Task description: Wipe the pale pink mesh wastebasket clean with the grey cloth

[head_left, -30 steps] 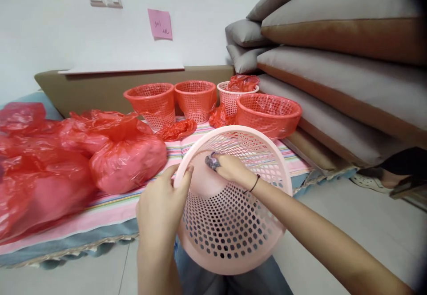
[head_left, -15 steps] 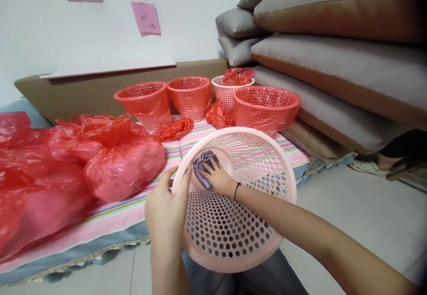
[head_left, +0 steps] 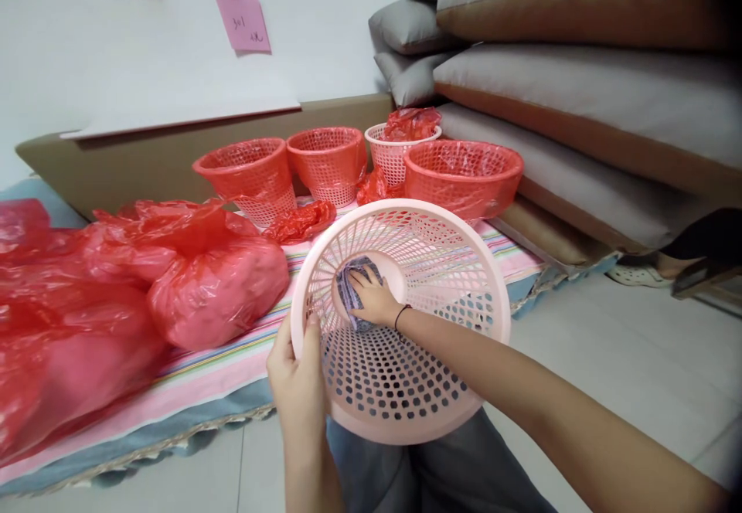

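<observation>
A light pink perforated plastic basket (head_left: 417, 418) is tilted on its side above my lap, its wide mouth facing me. My left hand (head_left: 298, 374) is closed on the left part of its rim, thumb on the inner side and fingers behind. Deep inside the basket, my right hand (head_left: 371, 297) lies over a folded dark grey and purple cloth (head_left: 349, 300), pressing it against the basket's bottom. The right fingers are somewhat spread on the cloth, and a dark cord circles that wrist.
Several red-wrapped baskets (head_left: 249, 177) and a pale basket (head_left: 389, 159) topped with red plastic stand behind on a striped mat (head_left: 232, 351). Filled red plastic bags (head_left: 217, 289) lie at left. Grey-brown cushions (head_left: 580, 96) are stacked at right.
The basket has risen slightly and its mouth faces me more directly. My left hand sits lower along the rim. My right hand and the cloth have shifted a little across the bottom.
</observation>
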A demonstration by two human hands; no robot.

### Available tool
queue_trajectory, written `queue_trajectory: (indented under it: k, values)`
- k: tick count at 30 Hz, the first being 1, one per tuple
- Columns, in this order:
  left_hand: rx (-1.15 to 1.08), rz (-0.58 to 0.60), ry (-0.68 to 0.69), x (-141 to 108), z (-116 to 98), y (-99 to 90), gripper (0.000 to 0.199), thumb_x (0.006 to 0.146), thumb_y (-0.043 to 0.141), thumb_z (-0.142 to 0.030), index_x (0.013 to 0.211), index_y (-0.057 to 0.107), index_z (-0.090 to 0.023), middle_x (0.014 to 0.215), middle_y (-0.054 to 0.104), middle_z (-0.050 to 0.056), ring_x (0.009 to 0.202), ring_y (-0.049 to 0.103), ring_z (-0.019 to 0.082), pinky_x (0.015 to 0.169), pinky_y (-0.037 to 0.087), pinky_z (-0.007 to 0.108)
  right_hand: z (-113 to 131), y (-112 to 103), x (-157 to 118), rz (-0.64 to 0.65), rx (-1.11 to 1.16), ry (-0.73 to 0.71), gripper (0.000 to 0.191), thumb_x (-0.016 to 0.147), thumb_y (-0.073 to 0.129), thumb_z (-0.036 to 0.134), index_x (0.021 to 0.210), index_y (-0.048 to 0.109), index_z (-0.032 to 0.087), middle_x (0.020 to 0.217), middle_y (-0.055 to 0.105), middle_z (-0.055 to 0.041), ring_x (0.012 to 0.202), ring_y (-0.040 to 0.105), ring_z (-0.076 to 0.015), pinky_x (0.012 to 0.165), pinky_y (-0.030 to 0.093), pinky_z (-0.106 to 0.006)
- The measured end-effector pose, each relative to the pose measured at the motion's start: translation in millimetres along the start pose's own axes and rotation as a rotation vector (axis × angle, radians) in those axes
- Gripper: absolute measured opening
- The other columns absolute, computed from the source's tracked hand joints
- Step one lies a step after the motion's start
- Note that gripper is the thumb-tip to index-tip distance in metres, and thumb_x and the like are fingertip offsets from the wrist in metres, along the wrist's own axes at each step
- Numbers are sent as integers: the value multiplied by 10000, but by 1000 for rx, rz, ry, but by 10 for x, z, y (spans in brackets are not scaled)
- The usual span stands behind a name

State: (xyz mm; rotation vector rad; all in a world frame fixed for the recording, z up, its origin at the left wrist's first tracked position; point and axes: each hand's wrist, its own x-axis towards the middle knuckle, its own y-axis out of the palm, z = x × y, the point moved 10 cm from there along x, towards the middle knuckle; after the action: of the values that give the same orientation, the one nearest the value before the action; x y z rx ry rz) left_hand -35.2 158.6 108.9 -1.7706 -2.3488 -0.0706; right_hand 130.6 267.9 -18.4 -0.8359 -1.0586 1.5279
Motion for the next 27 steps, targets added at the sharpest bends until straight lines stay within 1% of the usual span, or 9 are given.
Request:
queue_trajectory:
  k: [4,6,9,11,14,16,19,22,27]
  values:
    - [-91,-19,51,-93,-41,70,411,801,705,-375,1176,704,-208,1163,716,51,1090,645,240,954,484,331,25,108,-38,-15,-30,51,909,820,581,435,1594,160,213,1673,145,-60,1521,-39,-376,1114,197,-729]
    - [-118,-13,34,-113,-33,87,413,793,709,-345,1185,705,-216,1167,714,45,1075,649,234,939,492,322,18,110,-56,-41,-50,65,856,839,533,357,1597,152,242,1677,134,-27,1517,-97,-377,1117,129,-746]
    - [-113,-37,3,-139,9,40,411,779,712,-298,1183,711,-224,1136,724,32,1070,651,231,941,486,315,-44,58,-89,-96,-73,96,778,866,465,304,1592,189,259,1676,146,7,1495,-131,-428,1107,76,-758]
    - [-104,-62,-5,-164,33,-2,412,774,715,-286,1182,713,-227,1140,725,29,1073,651,234,939,487,316,-77,10,-111,-128,-85,102,756,882,458,340,1589,210,245,1673,165,8,1489,-83,-443,1128,104,-710]
    - [-98,-74,-17,-203,50,-13,411,777,719,-296,1183,711,-229,1189,711,34,1079,650,238,928,497,319,-77,-59,-132,-155,-101,80,738,910,452,457,1578,256,212,1659,224,-19,1475,68,-409,1154,188,-575]
    - [-105,-52,-22,-216,36,27,394,789,711,-298,1177,711,-227,1176,713,35,1076,650,231,920,502,311,-72,-96,-137,-161,-110,71,704,938,403,512,1563,300,206,1645,262,-38,1441,164,-392,1125,252,-538]
    - [-112,-20,-28,-212,5,90,360,795,698,-293,1145,716,-211,1081,729,33,1015,659,214,862,514,290,-72,-117,-135,-155,-117,81,653,952,383,493,1552,327,242,1639,272,-47,1391,238,-401,1040,344,-552]
    - [-106,-4,-29,-193,-12,123,344,781,698,-283,1115,716,-203,1035,731,26,954,660,204,813,514,280,-73,-96,-138,-146,-112,113,700,908,472,456,1561,292,276,1650,238,-46,1384,222,-438,975,395,-586]
    - [-97,13,-14,-158,-12,116,338,795,685,-278,1128,698,-218,1057,720,11,977,649,200,856,494,276,-115,-26,-132,-144,-73,178,763,868,527,389,1572,239,329,1670,170,-9,1416,189,-438,971,420,-609]
